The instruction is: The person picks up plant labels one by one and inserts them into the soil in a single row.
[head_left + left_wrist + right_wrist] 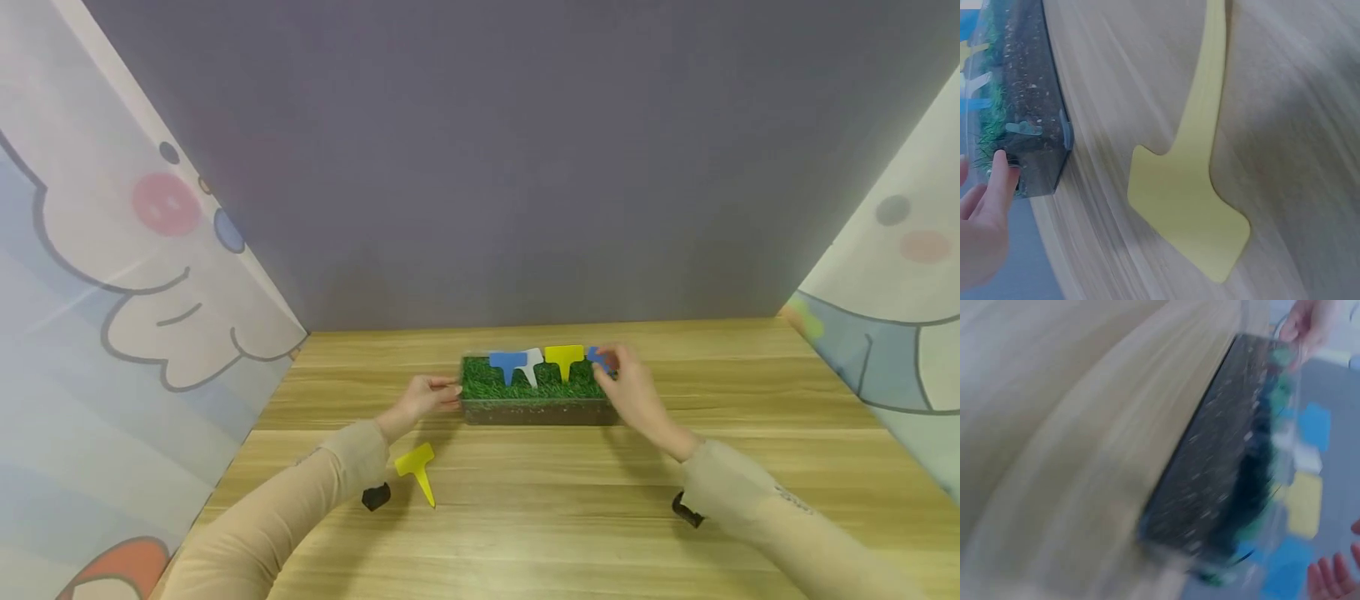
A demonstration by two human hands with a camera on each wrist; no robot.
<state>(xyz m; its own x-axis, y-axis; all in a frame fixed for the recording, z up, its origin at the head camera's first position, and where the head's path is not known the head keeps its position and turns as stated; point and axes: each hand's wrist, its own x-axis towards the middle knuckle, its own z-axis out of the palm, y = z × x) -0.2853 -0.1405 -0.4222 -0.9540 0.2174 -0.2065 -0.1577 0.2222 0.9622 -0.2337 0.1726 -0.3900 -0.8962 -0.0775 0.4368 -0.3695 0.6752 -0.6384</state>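
A clear planter box (538,413) of dark soil and green grass stands on the wooden table. Upright in the grass are a blue T-shaped plant label (508,362), a white label (532,360), a yellow label (564,356) and, at the right end, a second blue label (595,355). My left hand (422,397) touches the box's left end with extended fingers (999,181). By the right-end blue label is my right hand (636,390), its fingers loosely bent; in the right wrist view they show apart from that label (1288,565).
Another yellow plant label (417,467) lies flat on the table near my left forearm. Black wrist-camera pieces (376,497) show beside both sleeves. A grey panel (525,167) rises behind the table (540,517), with cartoon-printed sheets (97,208) at both sides.
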